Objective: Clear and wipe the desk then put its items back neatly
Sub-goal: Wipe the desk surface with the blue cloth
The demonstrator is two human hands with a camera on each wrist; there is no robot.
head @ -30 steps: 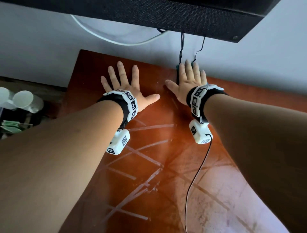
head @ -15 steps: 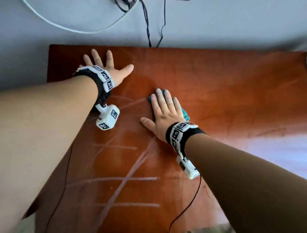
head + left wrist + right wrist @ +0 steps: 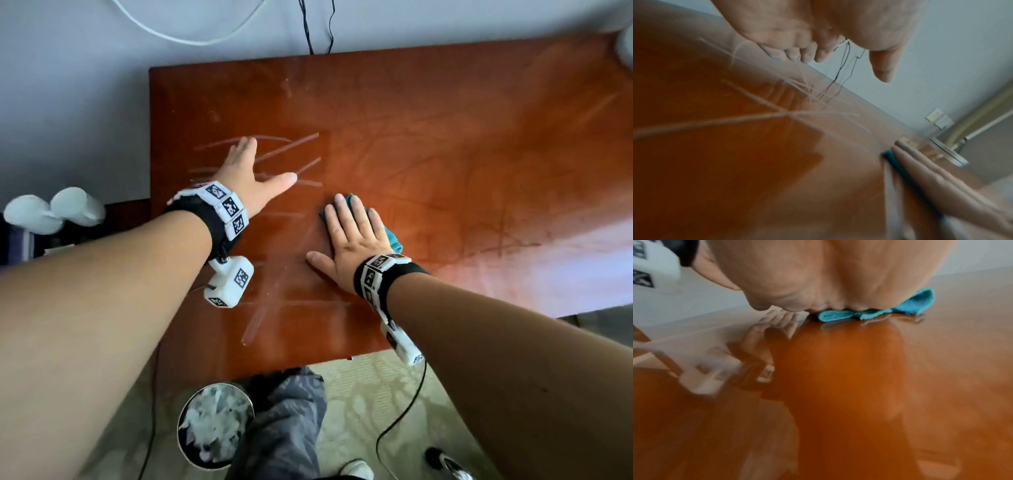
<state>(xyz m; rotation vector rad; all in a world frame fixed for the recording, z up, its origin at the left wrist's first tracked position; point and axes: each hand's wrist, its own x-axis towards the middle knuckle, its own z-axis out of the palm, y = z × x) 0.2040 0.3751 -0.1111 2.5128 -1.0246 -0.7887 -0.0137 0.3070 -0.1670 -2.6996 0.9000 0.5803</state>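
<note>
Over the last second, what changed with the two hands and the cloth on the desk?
The right hand slid the teal cloth from the desk's far edge toward the near side. The left hand also drew back from the far edge. Both hands stayed flat and open, the right pressing the cloth throughout.
</note>
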